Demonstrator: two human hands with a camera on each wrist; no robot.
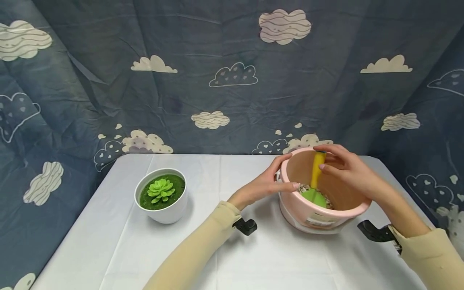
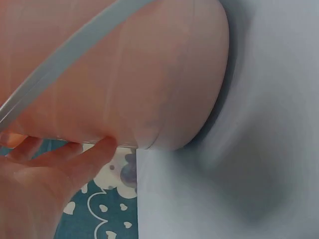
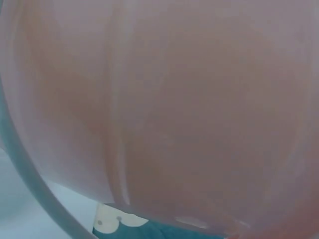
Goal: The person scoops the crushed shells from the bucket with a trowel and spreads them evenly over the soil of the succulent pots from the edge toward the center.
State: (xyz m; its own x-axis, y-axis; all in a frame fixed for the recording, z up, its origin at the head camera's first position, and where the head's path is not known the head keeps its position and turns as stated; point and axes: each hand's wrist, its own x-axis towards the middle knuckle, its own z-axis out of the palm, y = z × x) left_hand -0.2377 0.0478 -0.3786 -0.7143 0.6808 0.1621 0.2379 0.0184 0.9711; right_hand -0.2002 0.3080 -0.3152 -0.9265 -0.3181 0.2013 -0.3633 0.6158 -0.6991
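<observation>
On the right of the table in the head view stands a pink bucket (image 1: 335,215) with a pale handle strip along its outside. My left hand (image 1: 262,183) holds its left side, thumb at the front rim and fingers toward the back. The left wrist view has the fingers of that hand (image 2: 60,169) against the bucket wall (image 2: 124,74). Inside, a toy shovel (image 1: 317,171) with a yellow handle stands upright, its green blade down among small light pieces (image 1: 303,188). My right hand (image 1: 348,169) grips the handle near its top. Only bucket wall (image 3: 199,109) fills most of the right wrist view.
To the left on the white table (image 1: 239,249) sits a white pot (image 1: 164,215) with a green succulent (image 1: 160,190). Behind the table hangs a dark cloth (image 1: 203,36) printed with clouds. A black wrist mount (image 1: 246,226) juts from the left sleeve.
</observation>
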